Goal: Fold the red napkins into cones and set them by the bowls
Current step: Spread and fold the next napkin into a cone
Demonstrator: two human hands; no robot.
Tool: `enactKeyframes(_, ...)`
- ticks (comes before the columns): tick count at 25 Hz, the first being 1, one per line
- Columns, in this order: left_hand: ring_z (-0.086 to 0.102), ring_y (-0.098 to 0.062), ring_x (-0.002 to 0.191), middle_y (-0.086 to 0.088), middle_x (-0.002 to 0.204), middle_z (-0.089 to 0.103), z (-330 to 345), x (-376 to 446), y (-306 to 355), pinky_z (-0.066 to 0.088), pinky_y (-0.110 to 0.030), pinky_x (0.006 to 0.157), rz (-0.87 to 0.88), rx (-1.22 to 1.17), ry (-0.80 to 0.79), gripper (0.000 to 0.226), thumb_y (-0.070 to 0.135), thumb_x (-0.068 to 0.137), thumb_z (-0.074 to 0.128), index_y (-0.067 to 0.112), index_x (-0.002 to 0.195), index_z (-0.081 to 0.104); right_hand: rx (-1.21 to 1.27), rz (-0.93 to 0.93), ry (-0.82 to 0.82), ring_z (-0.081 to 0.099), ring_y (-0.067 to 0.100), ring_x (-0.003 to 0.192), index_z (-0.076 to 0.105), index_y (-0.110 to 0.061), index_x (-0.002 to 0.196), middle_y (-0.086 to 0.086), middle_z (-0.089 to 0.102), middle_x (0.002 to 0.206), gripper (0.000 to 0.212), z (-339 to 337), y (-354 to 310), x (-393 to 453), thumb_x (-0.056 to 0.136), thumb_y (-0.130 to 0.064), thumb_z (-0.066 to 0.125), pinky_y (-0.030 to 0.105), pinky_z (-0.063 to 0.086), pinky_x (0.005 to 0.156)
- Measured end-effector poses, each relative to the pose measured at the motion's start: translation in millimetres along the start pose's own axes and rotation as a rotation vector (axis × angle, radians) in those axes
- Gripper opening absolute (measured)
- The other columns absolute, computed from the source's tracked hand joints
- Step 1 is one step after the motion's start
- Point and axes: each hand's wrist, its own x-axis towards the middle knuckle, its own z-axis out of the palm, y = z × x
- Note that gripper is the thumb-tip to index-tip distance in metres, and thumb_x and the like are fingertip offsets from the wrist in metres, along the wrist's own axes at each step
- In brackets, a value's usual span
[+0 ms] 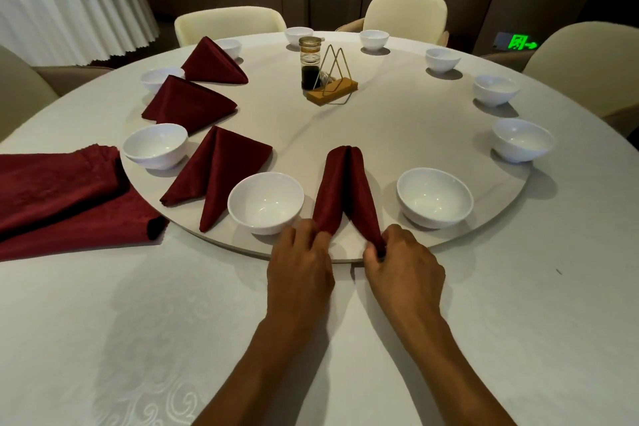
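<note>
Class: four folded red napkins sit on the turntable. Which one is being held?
The nearest folded napkin, between the two closest bowls: left hand and right hand pinch its lower corners. The others lie untouched.

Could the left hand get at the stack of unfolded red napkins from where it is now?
Probably yes: the stack lies flat on the tablecloth to the left, nothing between. But the left hand pinches the folded napkin and must let go first.

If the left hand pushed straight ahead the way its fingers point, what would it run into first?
The left hand already pinches the lower left corner of the folded red napkin, so it would press further into that napkin. The white bowl sits just to its left and would probably be brushed, though depth is unclear.
</note>
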Motion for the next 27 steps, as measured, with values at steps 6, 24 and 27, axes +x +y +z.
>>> enactKeyframes(6,0.053,-0.028,0.129,-0.01,0.138,0.058,30.3,-36.4,9.2,0.043,-0.055,0.103,0.267,0.072,-0.119,0.06,0.053,0.098,0.034,0.013,0.133,0.061,0.082,0.039,-0.1,0.059,0.013,0.102,0.054,-0.025,0.123,-0.003,0.062,0.119,0.039,-5.5,33.6,-30.6,0.095,-0.05,0.048,0.023,0.042,0.086)
enactKeyframes(24,0.002,-0.016,0.151,-0.001,0.163,0.008,-50.7,-39.3,-114.2,-0.007,-0.043,0.121,0.036,0.294,-0.369,0.093,0.072,0.083,-0.002,0.016,0.156,0.015,0.124,-0.238,-0.083,0.028,0.023,0.144,0.04,-0.009,0.146,0.009,0.035,0.155,0.049,-11.3,32.4,-42.5,0.103,-0.031,0.041,0.033,0.019,0.117)
enactKeyframes(27,-0.002,-0.013,0.151,0.001,0.165,0.003,-60.2,-29.9,-143.7,-0.007,-0.042,0.121,-0.054,0.319,-0.419,0.086,0.068,0.088,0.008,0.017,0.157,0.009,-0.042,-0.342,-0.209,-0.008,0.014,0.15,0.001,-0.018,0.157,0.001,-0.005,0.164,0.063,7.9,16.9,-47.8,0.103,-0.046,0.019,0.034,-0.005,0.122)
